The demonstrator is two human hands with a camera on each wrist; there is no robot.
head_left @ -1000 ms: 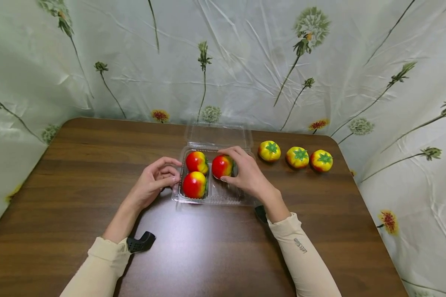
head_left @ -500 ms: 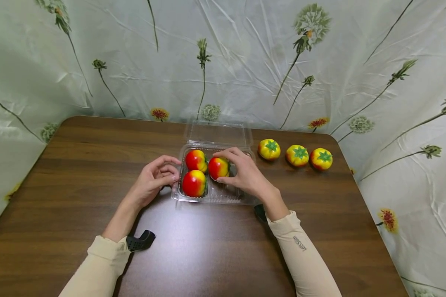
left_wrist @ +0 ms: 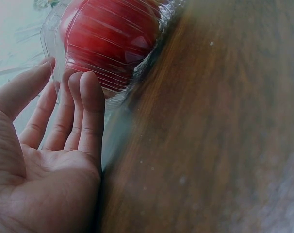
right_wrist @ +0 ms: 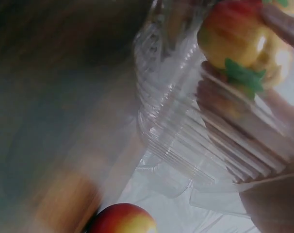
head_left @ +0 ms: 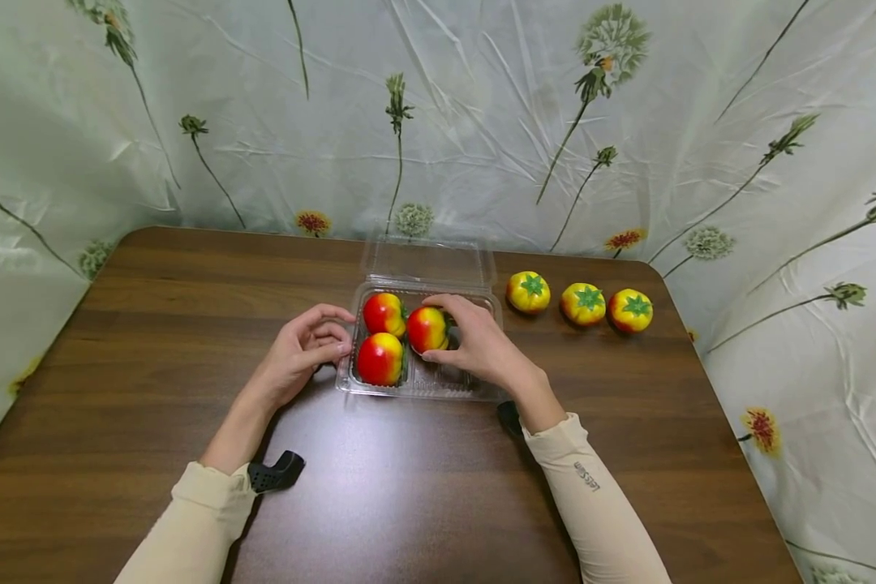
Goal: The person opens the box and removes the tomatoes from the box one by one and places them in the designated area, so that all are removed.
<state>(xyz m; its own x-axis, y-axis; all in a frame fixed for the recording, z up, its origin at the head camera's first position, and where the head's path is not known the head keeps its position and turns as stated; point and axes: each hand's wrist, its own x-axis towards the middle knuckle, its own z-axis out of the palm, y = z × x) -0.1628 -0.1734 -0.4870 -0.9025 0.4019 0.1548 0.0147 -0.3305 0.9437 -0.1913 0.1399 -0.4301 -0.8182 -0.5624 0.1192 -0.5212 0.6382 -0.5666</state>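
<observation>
- So we're watching the right hand (head_left: 485, 345) gripping a red-and-yellow persimmon-like fruit (head_left: 427, 330), thumb at its near side and fingers at its far side.
- We're finding that fruit just left of the right palm, within the right-hand compartment of the clear plastic clamshell (head_left: 419, 394) and close to the divider. We're not managing to tell if it's touching the floor.
- It's looking too round for a real long axis, so we're going by the stem line: that's lying roughly sideways, with the green calyx (right_wrist: 245, 75) facing the palm.
- We're calling the right hand the nearer one, obviously, since it's holding the thing.
- Left of the grip we're seeing a rear fruit (head_left: 384, 314) and a front fruit (head_left: 380, 359) sharing the other compartment.
- Past those, the left hand (head_left: 305, 350) is resting loosely curved fingers by the clamshell's left side, thumb apart, gripping no fruit.
- Beyond the grip, the lid (head_left: 429, 261) is standing folded back.
- Right of it, three similar fruits (head_left: 582, 304) are sitting calyx-up on the wooden table (head_left: 380, 495).
</observation>
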